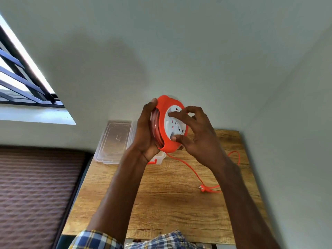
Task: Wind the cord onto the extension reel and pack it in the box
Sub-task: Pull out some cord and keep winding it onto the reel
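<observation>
I hold an orange extension reel [166, 141] with a white socket face up above the wooden table [161, 203]. My left hand [145, 130] grips its back and rim. My right hand [195, 133] has its fingers and thumb pressed on the white face. An orange cord [186, 167] hangs from the reel's bottom, runs across the table and loops behind my right wrist. Its plug [202, 188] lies on the table to the right. A clear plastic box [158, 158] with an orange latch sits behind my left wrist, mostly hidden.
The clear box lid [113, 141] lies at the table's back left edge against the grey wall. A brown ribbed surface [36, 191] lies left of the table. A barred window [23, 78] is at the upper left.
</observation>
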### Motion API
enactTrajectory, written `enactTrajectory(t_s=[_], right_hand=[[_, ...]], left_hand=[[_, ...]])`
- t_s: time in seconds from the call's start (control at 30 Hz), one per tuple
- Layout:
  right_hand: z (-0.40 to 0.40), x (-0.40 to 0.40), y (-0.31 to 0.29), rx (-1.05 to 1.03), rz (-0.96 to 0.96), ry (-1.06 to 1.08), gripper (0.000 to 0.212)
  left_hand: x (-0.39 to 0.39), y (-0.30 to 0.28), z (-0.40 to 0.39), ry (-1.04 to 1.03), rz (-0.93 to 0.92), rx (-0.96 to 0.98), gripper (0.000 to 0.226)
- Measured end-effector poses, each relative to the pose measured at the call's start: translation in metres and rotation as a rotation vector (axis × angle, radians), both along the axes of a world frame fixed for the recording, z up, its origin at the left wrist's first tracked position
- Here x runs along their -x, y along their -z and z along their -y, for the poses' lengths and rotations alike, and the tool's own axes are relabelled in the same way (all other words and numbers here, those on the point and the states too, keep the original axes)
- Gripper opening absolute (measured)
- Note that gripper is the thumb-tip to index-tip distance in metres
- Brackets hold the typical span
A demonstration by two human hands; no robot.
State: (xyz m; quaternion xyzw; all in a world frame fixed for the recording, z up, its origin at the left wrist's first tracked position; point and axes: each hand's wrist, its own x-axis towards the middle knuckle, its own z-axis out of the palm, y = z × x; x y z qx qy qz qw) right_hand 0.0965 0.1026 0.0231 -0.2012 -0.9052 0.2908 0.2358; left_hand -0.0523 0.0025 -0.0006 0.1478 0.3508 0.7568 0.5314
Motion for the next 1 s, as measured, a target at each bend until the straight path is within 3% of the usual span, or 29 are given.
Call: enactTrajectory(t_s=[0.27,0.5,0.73,0.9,0.93,1.0], right_hand=[[-0.006,-0.008,0.010,-0.137,-0.040,0.210,0.065],[-0.008,-0.012,0.018,-0.116,-0.112,0.301,0.066],[-0.014,-0.009,0.015,0.204,-0.200,0.378,0.072],[-0.022,-0.007,0.011,0.256,-0.176,0.366,0.069],[-0.023,-0.006,0.010,0.330,-0.191,0.378,0.067],[-0.024,0.000,0.006,0.678,-0.294,0.422,0.054]], left_hand=[[-0.016,-0.006,-0.014,0.030,-0.050,0.045,0.059],[-0.026,-0.015,-0.023,-0.002,-0.092,0.073,0.060],[-0.028,-0.013,-0.032,0.027,-0.162,0.115,0.059],[-0.029,-0.010,-0.035,0.017,-0.130,0.102,0.058],[-0.030,-0.009,-0.037,0.016,-0.127,0.086,0.059],[-0.034,-0.010,-0.041,0.012,-0.166,0.065,0.059]])
